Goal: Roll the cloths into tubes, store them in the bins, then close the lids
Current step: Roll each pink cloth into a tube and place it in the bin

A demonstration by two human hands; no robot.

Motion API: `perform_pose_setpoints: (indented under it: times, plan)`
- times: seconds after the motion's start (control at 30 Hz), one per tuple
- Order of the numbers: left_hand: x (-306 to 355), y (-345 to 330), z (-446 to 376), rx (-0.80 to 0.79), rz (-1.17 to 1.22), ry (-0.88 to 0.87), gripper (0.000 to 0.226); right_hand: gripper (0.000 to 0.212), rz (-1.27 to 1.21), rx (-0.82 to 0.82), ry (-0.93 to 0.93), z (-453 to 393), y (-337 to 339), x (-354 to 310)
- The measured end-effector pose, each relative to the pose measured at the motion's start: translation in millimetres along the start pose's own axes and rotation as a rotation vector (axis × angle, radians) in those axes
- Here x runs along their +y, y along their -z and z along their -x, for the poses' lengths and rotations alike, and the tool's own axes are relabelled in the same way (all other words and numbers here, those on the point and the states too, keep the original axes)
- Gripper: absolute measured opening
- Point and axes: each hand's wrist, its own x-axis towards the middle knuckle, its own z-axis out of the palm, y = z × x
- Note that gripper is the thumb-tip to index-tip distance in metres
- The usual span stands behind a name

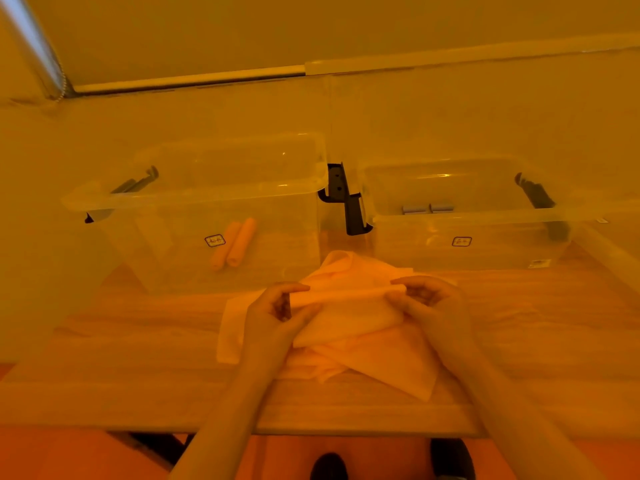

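Head view. A pale cloth lies crumpled on the wooden bench, just in front of two clear bins. Its far edge is turned over into a partial roll that runs between the two hands. The left hand grips the left end of the roll, thumb and fingers curled round it. The right hand pinches the right end, fingertips on top and thumb beneath. The unrolled part of the cloth spreads toward the near bench edge, one corner pointing to the lower right. More cloth layers show beneath it; how many cannot be told.

The left bin stands open behind the left hand. Two orange rolls lie side by side on its floor, touching, tilted toward the far right. The right bin stands open behind the right hand. Two grey rolls lie end to end at its far side. Dark latches hang on the bin ends; two of them sit in the gap between the bins. A label marks the front wall of each bin. The whole scene is tinted orange. Below the bench edge, dark shoes show on the floor.
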Motion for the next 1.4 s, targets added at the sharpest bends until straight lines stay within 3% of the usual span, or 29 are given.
perform_pose_setpoints:
  times: [0.23,0.4,0.53,0.73,1.0,1.2,1.4]
  plan:
    - [5,0,7,0.021,-0.098,-0.065,0.028,0.014,-0.049,-0.013,0.07,7,1,-1]
    - [7,-1,10,0.038,-0.099,-0.064,0.025,0.026,0.03,-0.054,0.063,9,0,-1]
    - [7,-1,9,-0.001,-0.039,-0.034,0.024,0.016,-0.004,-0.058,0.044,9,0,-1]
    - [4,0,7,-0.053,-0.002,-0.009,0.029,0.026,-0.111,-0.042,0.019,7,3,1]
    - [12,-1,7,-0.033,0.129,0.106,0.026,0.015,-0.055,-0.015,0.034,4,-1,3]
    - [6,-1,5,0.015,0.048,0.051,0.02,0.03,-0.011,-0.072,0.041,7,0,1]
    - [1,0,3,0.009,0.023,0.009,0.036,0.018,0.031,-0.042,0.033,6,-1,2]
